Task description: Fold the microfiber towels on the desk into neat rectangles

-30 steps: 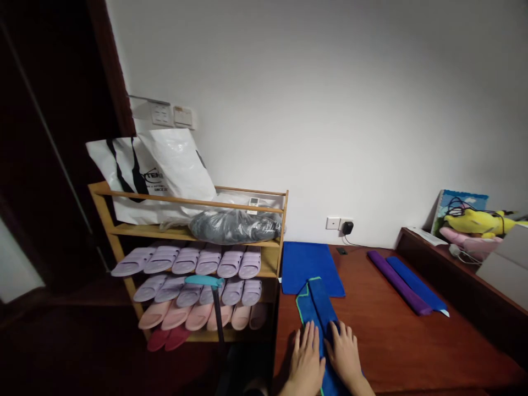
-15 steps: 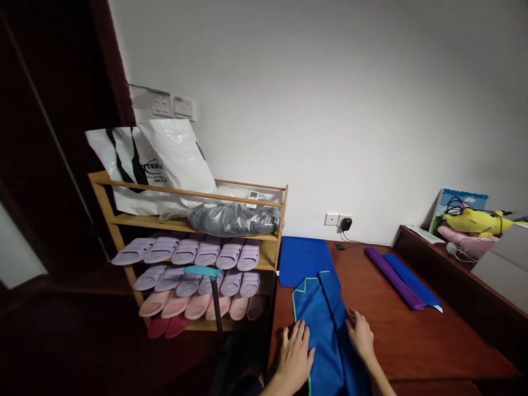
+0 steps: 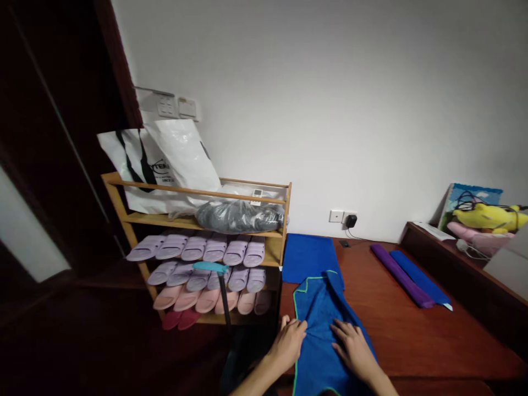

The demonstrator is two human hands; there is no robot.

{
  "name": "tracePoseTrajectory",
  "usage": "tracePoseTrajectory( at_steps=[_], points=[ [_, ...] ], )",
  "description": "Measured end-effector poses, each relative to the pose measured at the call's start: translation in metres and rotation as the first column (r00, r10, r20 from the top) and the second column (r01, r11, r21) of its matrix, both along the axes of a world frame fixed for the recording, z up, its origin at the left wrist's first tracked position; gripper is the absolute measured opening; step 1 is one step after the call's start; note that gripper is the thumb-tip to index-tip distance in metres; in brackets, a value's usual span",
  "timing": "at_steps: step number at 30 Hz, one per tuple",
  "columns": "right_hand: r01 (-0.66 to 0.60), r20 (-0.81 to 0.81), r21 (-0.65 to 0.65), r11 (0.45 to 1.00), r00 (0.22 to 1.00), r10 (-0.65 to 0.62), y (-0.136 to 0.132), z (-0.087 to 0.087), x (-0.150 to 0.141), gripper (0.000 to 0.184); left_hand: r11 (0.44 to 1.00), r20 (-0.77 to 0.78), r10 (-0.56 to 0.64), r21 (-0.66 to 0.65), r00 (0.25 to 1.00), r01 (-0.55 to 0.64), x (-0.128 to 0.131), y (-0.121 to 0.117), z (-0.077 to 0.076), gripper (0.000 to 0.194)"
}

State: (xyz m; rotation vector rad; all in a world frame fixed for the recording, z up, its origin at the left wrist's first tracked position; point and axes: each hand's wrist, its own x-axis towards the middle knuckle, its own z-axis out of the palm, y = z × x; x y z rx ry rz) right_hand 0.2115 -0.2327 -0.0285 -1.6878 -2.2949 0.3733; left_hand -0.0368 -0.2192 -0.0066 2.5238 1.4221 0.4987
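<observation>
On the counter (image 3: 416, 344), the blue cloth (image 3: 320, 307) is lying creased, the left hand (image 3: 289, 336) pinching its left edge, the right hand (image 3: 353, 345) resting spread; seemingly light and limp, it is favouring edge holds.

Both my hands are low in front of me, backs up and a little apart.
My left hand (image 3: 292, 336) is bent at the knuckles, its fingers (image 3: 301, 325) curled down and aimed inward; I can't make out whether they pinch. My right hand (image 3: 353, 347) lies flatter and opened out, fingers slightly spread and slanting toward the left. My bare forearms (image 3: 260, 373) come up from below, angled toward each other.
</observation>
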Motion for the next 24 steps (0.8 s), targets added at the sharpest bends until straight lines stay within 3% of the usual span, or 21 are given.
tracePoseTrajectory(
  at_steps=[4, 6, 8, 10, 11, 15, 18, 21, 24],
  points=[
    [0.070, 0.230, -0.006, 0.998, 0.971, -0.067, 0.001, -0.007, 0.070, 0.048, 0.998, -0.012, 0.062, -0.010, 0.998, -0.062, -0.009, 0.002, 0.005, 0.024],
    [0.214, 0.326, 0.040, 0.976, 0.920, -0.215, 0.003, -0.008, 0.103, 0.049, 0.997, -0.008, 0.074, -0.011, 0.997, -0.074, -0.009, 0.002, 0.002, 0.024],
    [0.374, 0.377, 0.137, 0.917, 0.836, -0.398, 0.003, -0.008, 0.124, 0.052, 0.997, 0.000, 0.073, -0.010, 0.997, -0.073, -0.005, 0.001, -0.002, 0.024],
    [0.447, 0.343, 0.252, 0.858, 0.788, -0.511, 0.003, -0.009, 0.123, 0.052, 0.997, -0.001, 0.076, 0.008, 0.997, -0.076, 0.005, 0.001, -0.007, 0.028],
    [0.437, 0.299, 0.291, 0.851, 0.803, -0.515, 0.002, -0.010, 0.114, 0.050, 0.996, -0.011, 0.083, 0.026, 0.997, -0.082, 0.013, 0.001, -0.010, 0.032],
    [0.249, 0.090, 0.256, 0.934, 0.956, -0.280, 0.002, -0.024, 0.043, 0.046, 0.992, -0.053, 0.054, 0.119, 0.997, -0.047, 0.046, 0.005, -0.021, 0.051],
    [0.194, 0.015, 0.198, 0.961, 0.979, -0.201, 0.005, -0.040, 0.012, 0.048, 0.995, -0.037, -0.010, 0.099, 0.999, 0.013, 0.059, 0.012, -0.027, 0.053],
    [0.260, 0.034, 0.214, 0.941, 0.961, -0.274, 0.008, -0.054, 0.039, 0.052, 1.000, -0.038, 0.015, -0.002, 0.999, -0.015, 0.055, 0.019, -0.032, 0.055],
    [0.337, 0.122, 0.192, 0.922, 0.924, -0.363, 0.007, -0.065, 0.109, 0.052, 0.999, -0.024, 0.020, -0.039, 1.000, -0.021, 0.047, 0.022, -0.032, 0.057]
  ],
)
